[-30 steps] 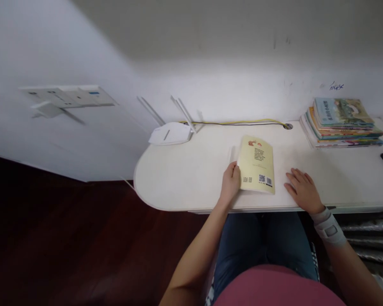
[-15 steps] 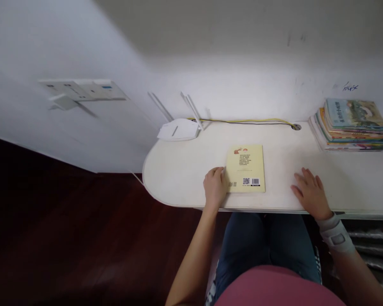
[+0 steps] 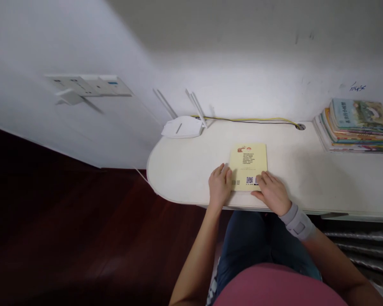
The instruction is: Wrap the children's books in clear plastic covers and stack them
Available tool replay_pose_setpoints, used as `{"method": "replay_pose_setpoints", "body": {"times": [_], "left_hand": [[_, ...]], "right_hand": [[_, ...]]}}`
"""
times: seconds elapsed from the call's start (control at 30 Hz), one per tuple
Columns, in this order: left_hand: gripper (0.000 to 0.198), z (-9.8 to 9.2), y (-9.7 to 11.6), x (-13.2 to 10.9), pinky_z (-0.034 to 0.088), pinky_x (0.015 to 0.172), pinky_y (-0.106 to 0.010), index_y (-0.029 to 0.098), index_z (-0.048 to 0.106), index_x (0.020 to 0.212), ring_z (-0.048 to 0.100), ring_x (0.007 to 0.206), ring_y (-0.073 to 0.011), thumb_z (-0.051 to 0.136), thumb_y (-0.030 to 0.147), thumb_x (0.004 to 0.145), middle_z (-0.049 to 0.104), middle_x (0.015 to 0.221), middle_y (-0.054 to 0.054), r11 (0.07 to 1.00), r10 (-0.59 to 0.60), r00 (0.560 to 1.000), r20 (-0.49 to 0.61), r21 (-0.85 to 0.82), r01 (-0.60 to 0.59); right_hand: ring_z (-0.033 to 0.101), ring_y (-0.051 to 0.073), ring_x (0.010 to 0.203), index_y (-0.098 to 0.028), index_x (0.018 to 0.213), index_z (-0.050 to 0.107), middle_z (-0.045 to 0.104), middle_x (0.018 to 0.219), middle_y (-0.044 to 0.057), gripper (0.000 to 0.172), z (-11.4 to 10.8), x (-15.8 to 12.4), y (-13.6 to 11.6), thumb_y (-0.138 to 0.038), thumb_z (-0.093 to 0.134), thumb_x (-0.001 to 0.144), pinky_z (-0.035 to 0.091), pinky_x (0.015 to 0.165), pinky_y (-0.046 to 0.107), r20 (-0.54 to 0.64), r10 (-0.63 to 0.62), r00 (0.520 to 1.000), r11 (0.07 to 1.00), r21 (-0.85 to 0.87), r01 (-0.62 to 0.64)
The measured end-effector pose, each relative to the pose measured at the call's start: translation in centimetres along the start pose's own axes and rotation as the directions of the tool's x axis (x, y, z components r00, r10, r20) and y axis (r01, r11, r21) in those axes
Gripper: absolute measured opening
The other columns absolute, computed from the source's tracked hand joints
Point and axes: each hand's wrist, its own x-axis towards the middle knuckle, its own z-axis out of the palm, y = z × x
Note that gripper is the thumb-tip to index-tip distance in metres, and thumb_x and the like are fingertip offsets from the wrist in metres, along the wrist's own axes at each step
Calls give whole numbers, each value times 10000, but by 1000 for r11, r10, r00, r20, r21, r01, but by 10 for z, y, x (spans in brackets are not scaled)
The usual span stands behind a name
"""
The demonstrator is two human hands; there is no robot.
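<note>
A thin pale-yellow book (image 3: 247,163) lies flat on the white desk, printed with small text, a QR code and a little picture at its top. My left hand (image 3: 219,185) is at the book's left edge, its fingers curled in close against it. Over the lower right corner is my right hand (image 3: 272,193), with fingers on the cover hiding most of the barcode and the thumb at the bottom edge. A grey wrist brace (image 3: 296,222) wraps my right wrist.
A white router (image 3: 182,127) with upright antennas stands at the desk's back left. Yellow and black cables (image 3: 258,120) run along the wall to a hole (image 3: 301,126). Stacked books (image 3: 359,125) sit at the right. A wall socket panel (image 3: 91,86) holds a plug (image 3: 70,97).
My right hand has moved left from the bare desk onto the book's lower right corner. My left hand stays at the left edge. The view has shifted slightly.
</note>
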Motion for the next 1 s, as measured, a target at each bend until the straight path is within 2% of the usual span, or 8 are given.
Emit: {"method": "replay_pose_setpoints", "body": {"times": [0.1, 0.2, 0.33, 0.47, 0.57, 0.67, 0.77, 1.0], "left_hand": [[422, -9, 8, 2, 343, 1058, -483, 128, 663, 1069, 489, 1228, -279, 374, 388, 905, 585, 1263, -166, 990, -56, 998, 12, -130, 57], [488, -27, 26, 6, 362, 1060, -450, 131, 611, 1178, 487, 1247, -265, 424, 478, 890, 563, 1305, -152, 910, -106, 990, 95, -392, 135], [663, -35, 67, 12, 356, 1074, -409, 182, 377, 1408, 371, 1343, -254, 425, 568, 872, 359, 1481, -127, 770, 195, 949, 248, -638, 8], [821, -2, 107, 9, 195, 1150, -443, 189, 56, 1497, 95, 1435, -263, 504, 456, 863, 49, 1570, -121, 824, 480, 822, 307, -478, -303], [740, 32, 122, 3, 154, 1134, -536, 197, 73, 1496, 0, 1436, -296, 469, 245, 873, 7, 1570, -131, 835, 550, 731, 404, -289, -468], [707, 53, 126, -5, 181, 1088, -614, 271, 170, 1481, -28, 1429, -324, 404, 82, 841, 10, 1573, -104, 827, 528, 669, 523, -138, -545], [683, 63, 128, -11, 199, 1046, -675, 300, 269, 1452, 9, 1428, -346, 371, 28, 835, 100, 1569, -96, 804, 488, 663, 568, 4, -594], [538, 65, 132, -15, 255, 993, -718, 226, 433, 1380, 118, 1403, -411, 373, 65, 870, 226, 1538, -126, 803, 389, 725, 569, 176, -569]], "right_hand": [[511, 310, 1189, -120, 1134, 561, 576, 1223, 210, 378, -2, -1, 3, -370, 586, 851, 448, 964, 428, 4, -15, 1000, 1000, 8, 15], [508, 299, 1193, -117, 1123, 571, 577, 1220, 193, 361, -6, -1, 7, -370, 560, 866, 452, 971, 410, -3, -40, 999, 997, 65, 40], [537, 252, 1165, -140, 1235, 518, 580, 1241, 152, 425, -12, -8, 23, -404, 475, 905, 467, 966, 396, -49, -53, 997, 971, 232, 63], [511, 258, 1203, -158, 1277, 515, 570, 1274, 153, 413, -18, -30, 59, -354, 366, 945, 427, 1003, 455, -129, 50, 990, 979, 202, -23], [483, 260, 1236, -142, 1268, 532, 548, 1305, 166, 405, -22, -53, 90, -298, 334, 951, 407, 1012, 460, -128, 141, 982, 987, 92, -130], [456, 274, 1263, -139, 1265, 536, 519, 1342, 173, 400, -22, -73, 112, -281, 351, 940, 403, 1001, 465, -73, 202, 977, 978, -37, -205], [444, 280, 1276, -139, 1223, 568, 499, 1362, 183, 369, -19, -85, 121, -241, 379, 923, 387, 1007, 462, -19, 207, 978, 970, -125, -208], [432, 265, 1288, -138, 1233, 564, 500, 1362, 178, 373, -14, -88, 119, -272, 375, 941, 367, 1024, 439, -54, 203, 978, 968, -141, -208]]}}
